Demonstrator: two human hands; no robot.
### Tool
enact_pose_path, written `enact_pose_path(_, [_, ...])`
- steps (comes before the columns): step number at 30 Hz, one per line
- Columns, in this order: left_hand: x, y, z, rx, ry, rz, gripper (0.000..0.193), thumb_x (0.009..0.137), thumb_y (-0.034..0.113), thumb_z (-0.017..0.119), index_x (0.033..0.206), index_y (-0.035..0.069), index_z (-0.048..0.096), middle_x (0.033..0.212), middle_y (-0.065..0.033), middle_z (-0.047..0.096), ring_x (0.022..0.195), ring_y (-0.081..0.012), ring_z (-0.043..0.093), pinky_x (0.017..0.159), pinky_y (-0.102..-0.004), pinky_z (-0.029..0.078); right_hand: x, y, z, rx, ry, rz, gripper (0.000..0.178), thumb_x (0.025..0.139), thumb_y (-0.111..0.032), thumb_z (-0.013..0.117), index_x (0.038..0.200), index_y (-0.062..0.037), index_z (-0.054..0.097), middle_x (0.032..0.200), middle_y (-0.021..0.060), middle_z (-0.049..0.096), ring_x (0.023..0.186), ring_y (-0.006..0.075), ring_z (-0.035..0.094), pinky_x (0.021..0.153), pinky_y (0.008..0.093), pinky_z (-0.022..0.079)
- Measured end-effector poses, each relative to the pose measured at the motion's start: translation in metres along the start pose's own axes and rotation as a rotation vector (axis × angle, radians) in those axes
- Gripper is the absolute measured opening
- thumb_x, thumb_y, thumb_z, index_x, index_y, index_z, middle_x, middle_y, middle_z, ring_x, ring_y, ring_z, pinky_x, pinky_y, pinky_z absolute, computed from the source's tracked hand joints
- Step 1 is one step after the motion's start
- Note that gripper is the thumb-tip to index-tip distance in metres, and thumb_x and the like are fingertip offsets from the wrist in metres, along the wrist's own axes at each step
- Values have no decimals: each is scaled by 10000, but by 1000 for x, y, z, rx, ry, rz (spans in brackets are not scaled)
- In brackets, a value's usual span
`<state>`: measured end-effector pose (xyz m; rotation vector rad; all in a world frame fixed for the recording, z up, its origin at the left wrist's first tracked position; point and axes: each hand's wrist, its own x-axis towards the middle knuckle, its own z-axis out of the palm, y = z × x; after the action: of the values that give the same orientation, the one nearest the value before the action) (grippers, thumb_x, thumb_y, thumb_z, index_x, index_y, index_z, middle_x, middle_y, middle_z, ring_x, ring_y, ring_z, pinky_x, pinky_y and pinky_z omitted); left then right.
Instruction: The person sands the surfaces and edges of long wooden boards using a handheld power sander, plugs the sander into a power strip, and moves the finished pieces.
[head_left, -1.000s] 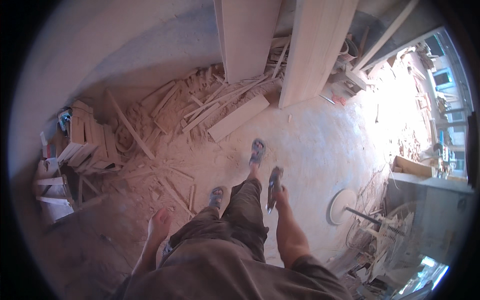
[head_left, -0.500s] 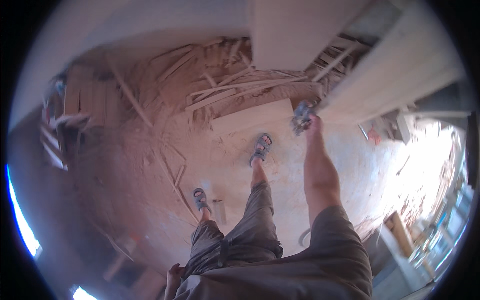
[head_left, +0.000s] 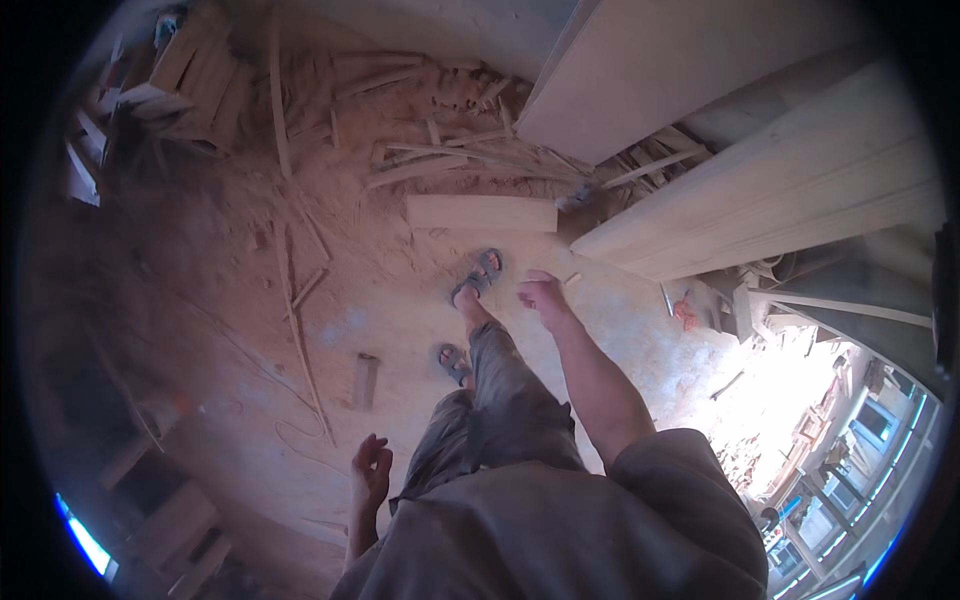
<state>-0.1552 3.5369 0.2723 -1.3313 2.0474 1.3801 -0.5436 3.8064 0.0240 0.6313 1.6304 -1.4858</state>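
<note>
My right hand (head_left: 545, 292) is stretched forward over the floor, its fingers loosely curled, with nothing visible in it. Beyond it, by the right end of a pale board (head_left: 480, 213) on the floor, there is a blurred grey-blue lump (head_left: 574, 196); its kind is too smeared to tell. At my left side hangs my left hand (head_left: 372, 468), its fingers bent and apart, holding nothing. A small wooden block (head_left: 366, 381) lies on the floor ahead of that hand. My sandalled feet (head_left: 480, 275) stand one before the other.
Large wooden panels (head_left: 760, 170) lean at the right. Scrap strips (head_left: 440, 160) and sawdust cover the far floor. A long thin strip (head_left: 300, 350) lies at left, and stacked boards (head_left: 190, 80) stand far left. An orange-red thing (head_left: 685, 312) lies near the panels' foot.
My right hand has let go of the grey lumpy thing it held and drawn back. My left hand has come forward. My feet have shifted, and the view has turned.
</note>
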Motion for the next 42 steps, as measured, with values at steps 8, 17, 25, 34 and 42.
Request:
enact_pose_path(8, [-51,-148,22,-6,74,-222,549,949,163,646,1397,-120,500,1023,-129,719,893,-168,655,793,-331,537,-91,54,-63,-830,254,-221,376,809,-135,630,1146,2,726,1123,202,744,1074,340,712,944,408,541])
enact_pose_path(17, [-74,-95,131,-78,115,-455,536,905,157,665,1338,-138,550,995,-140,710,860,-223,644,788,-367,528,3,-13,-119,-829,269,-38,223,782,-134,593,903,-2,725,996,256,727,998,412,706,871,494,538])
enact_pose_path(25, [85,151,256,45,-78,-135,404,891,181,694,1237,-13,618,1243,-252,631,1166,-430,584,1019,-477,483,190,-112,-118,-925,177,-261,273,836,-195,617,1008,-4,712,1050,241,718,1051,471,664,882,513,534])
enact_pose_path(34, [227,162,346,425,-112,170,518,815,164,728,1274,-23,578,1395,-260,527,1316,-535,442,1091,-630,380,484,-107,-153,-1207,184,-277,377,848,-172,583,1132,48,698,1077,294,716,1089,448,682,931,484,536])
enact_pose_path(42, [285,178,320,566,-81,119,486,836,185,700,1267,-10,587,1416,-258,512,1342,-529,424,1103,-643,366,640,-59,-191,-1589,386,-60,421,908,-225,573,1234,16,688,1208,274,697,1150,412,671,1027,463,519])
